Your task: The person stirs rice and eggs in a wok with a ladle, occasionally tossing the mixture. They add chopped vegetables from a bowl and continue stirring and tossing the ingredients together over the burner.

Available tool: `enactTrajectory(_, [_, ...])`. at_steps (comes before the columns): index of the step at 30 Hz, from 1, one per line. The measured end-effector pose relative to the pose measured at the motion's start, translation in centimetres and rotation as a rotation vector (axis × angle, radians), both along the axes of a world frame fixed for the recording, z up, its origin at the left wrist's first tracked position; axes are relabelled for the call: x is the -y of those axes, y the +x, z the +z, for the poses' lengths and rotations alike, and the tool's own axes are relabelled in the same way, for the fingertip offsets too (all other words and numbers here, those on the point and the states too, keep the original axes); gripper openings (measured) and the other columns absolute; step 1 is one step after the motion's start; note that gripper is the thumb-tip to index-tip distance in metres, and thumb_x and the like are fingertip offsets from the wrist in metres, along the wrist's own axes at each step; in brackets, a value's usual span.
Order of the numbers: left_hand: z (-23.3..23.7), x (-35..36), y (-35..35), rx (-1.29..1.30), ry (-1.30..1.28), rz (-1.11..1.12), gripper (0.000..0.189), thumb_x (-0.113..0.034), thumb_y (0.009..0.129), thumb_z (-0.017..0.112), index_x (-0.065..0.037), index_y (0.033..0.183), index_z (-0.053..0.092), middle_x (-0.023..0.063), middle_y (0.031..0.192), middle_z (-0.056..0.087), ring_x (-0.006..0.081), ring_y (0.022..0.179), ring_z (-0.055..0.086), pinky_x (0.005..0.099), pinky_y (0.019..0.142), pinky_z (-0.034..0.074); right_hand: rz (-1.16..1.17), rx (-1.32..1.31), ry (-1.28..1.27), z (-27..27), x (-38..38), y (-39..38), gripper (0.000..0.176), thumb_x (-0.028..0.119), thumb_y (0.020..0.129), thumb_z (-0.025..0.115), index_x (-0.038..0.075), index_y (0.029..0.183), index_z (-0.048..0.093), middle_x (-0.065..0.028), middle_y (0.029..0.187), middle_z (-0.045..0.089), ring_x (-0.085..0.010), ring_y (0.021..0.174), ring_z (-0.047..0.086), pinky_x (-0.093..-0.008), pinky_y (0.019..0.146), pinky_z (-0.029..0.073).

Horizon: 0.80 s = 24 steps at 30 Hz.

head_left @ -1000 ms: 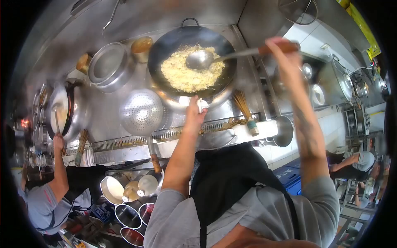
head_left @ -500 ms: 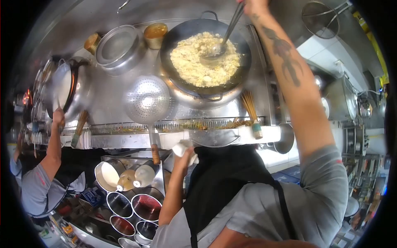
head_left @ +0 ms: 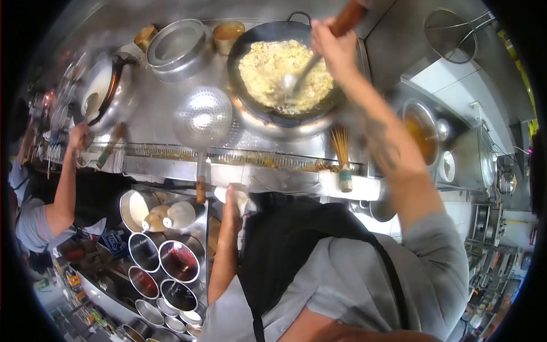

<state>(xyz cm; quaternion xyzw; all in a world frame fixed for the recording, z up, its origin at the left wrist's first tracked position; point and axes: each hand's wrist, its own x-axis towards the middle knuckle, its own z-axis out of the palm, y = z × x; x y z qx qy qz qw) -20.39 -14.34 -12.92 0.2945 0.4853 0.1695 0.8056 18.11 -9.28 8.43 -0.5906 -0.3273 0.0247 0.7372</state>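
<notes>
Fried rice or a similar yellow, egg-like food (head_left: 265,71) fills the middle of a dark wok (head_left: 239,77). My right hand (head_left: 335,48) is wrapped round the handle of a metal ladle (head_left: 307,67), whose bowl rests in the food, slightly blurred. The ladle's wooden handle end points up at the top edge. Low and left of the wok, my left hand (head_left: 230,205) holds a white cloth (head_left: 242,200) beside the counter's front edge. A perforated skimmer (head_left: 204,114) lies left of the wok, its wooden handle near my left hand.
A bamboo brush (head_left: 342,159) is at the front right of the wok. Lidded pot (head_left: 176,48) and metal container (head_left: 228,35) stand behind. Sauce pots (head_left: 179,261) and two bottles (head_left: 179,215) sit lower left. A co-worker's hand (head_left: 78,135) holds a utensil at another wok (head_left: 102,85).
My right hand has come down and nearer the wok, with the ladle's wooden end now visible. The ladle bowl has moved down in the food. The view has shifted slightly.
</notes>
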Motion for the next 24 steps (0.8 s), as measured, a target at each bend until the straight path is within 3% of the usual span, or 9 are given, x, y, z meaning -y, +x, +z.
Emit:
enactTrajectory(1, [0.0, 1.1, -0.2, -0.033, 0.016, -0.024, 0.05, -0.06, 0.087, 0.045, -0.011, 0.094, 0.052, 0.0038, 0.07, 0.057, 0.0171, 0.056, 0.058, 0.0294, 0.04, 0.039, -0.011, -0.017, -0.261, 2.2, -0.3, 1.7, 0.015, 0.014, 0.085, 0.058, 0.006, 0.075, 0.051, -0.0009, 0.056, 0.049, -0.0147, 0.047, 0.051, -0.0313, 0.043, 0.042])
enactTrajectory(5, [-0.1, 3.6, -2.2, -0.127, 0.109, -0.053, 0.05, -0.059, 0.087, 0.047, -0.009, 0.095, 0.052, 0.0031, 0.071, 0.056, 0.0156, 0.055, 0.057, 0.0272, 0.039, 0.037, 0.5, 0.05, 0.171, 7.7, 4.0, 2.4, 0.02, 0.009, 0.084, 0.063, 0.005, 0.068, 0.053, -0.0009, 0.057, 0.051, -0.0097, 0.046, 0.046, -0.0262, 0.049, 0.041])
enactTrajectory(8, [-3.7, 4.6, -4.1, -0.22, 0.107, -0.025, 0.053, -0.059, 0.087, 0.047, -0.007, 0.099, 0.052, 0.0033, 0.072, 0.055, 0.0151, 0.056, 0.057, 0.0262, 0.041, 0.038, -0.029, 0.041, -0.111, 0.4, 2.7, 0.2, 0.017, 0.009, 0.083, 0.065, 0.004, 0.072, 0.053, 0.0003, 0.057, 0.049, -0.0085, 0.044, 0.043, -0.0272, 0.041, 0.036])
enactTrajectory(10, [-9.8, 4.8, -6.2, -0.245, 0.213, 0.017, 0.051, -0.058, 0.087, 0.048, -0.009, 0.099, 0.053, 0.0013, 0.073, 0.052, 0.0124, 0.054, 0.053, 0.0262, 0.043, 0.04, 0.191, -0.024, 0.061, -1.2, -0.6, 4.2, 0.015, 0.011, 0.083, 0.065, 0.002, 0.074, 0.056, -0.0026, 0.059, 0.054, -0.0112, 0.044, 0.047, -0.0268, 0.041, 0.038])
enactTrajectory(12, [-13.2, 5.7, -10.4, -0.423, 0.233, -0.035, 0.045, -0.047, 0.09, 0.051, -0.004, 0.103, 0.058, 0.0036, 0.089, 0.055, 0.0142, 0.084, 0.051, 0.0314, 0.078, 0.043, 0.257, -0.109, 0.174, 2.9, -1.8, 5.5, 0.023, 0.015, 0.087, 0.061, 0.001, 0.07, 0.055, -0.0025, 0.056, 0.052, -0.0122, 0.042, 0.047, -0.026, 0.041, 0.037])
enactTrajectory(13, [-14.2, 6.4, -11.5, -0.462, 0.262, -0.029, 0.044, -0.045, 0.09, 0.052, -0.004, 0.105, 0.057, 0.0027, 0.088, 0.054, 0.0143, 0.08, 0.052, 0.0315, 0.074, 0.043, 0.025, 0.017, -0.07, 6.4, 0.5, 3.4, 0.031, 0.019, 0.091, 0.056, 0.001, 0.066, 0.053, -0.0023, 0.055, 0.05, -0.0115, 0.043, 0.046, -0.025, 0.041, 0.036])
enactTrajectory(15, [-14.9, 8.6, -13.5, -0.503, 0.359, 0.091, 0.051, -0.053, 0.088, 0.05, -0.007, 0.108, 0.055, 0.0021, 0.086, 0.055, 0.0141, 0.076, 0.054, 0.0327, 0.063, 0.045, 0.33, 0.073, 0.127, 7.6, 2.8, 4.0, 0.031, 0.022, 0.093, 0.053, 0.0, 0.071, 0.055, -0.0035, 0.059, 0.053, -0.0107, 0.045, 0.048, -0.0236, 0.042, 0.037])
enactTrajectory(17, [-14.7, 11.0, -15.4, -0.552, 0.279, 0.146, 0.052, -0.054, 0.088, 0.05, -0.007, 0.109, 0.054, 0.0021, 0.086, 0.055, 0.0142, 0.075, 0.054, 0.0327, 0.061, 0.044, 0.121, 0.196, -0.166, 1.5, 1.2, 1.2, 0.02, 0.018, 0.091, 0.055, 0.002, 0.079, 0.052, -0.0035, 0.062, 0.053, -0.0095, 0.047, 0.048, -0.0259, 0.041, 0.037])
enactTrajectory(24, [-13.8, 18.0, -20.1, -0.68, -0.206, 0.146, 0.056, -0.059, 0.086, 0.047, -0.008, 0.11, 0.053, 0.0022, 0.084, 0.056, 0.0142, 0.071, 0.055, 0.0328, 0.055, 0.043, 0.372, 0.038, -0.002, 4.9, -4.6, 2.7, 0.025, 0.022, 0.089, 0.057, 0.005, 0.072, 0.053, -0.0012, 0.056, 0.049, -0.0089, 0.045, 0.044, -0.0253, 0.042, 0.034])
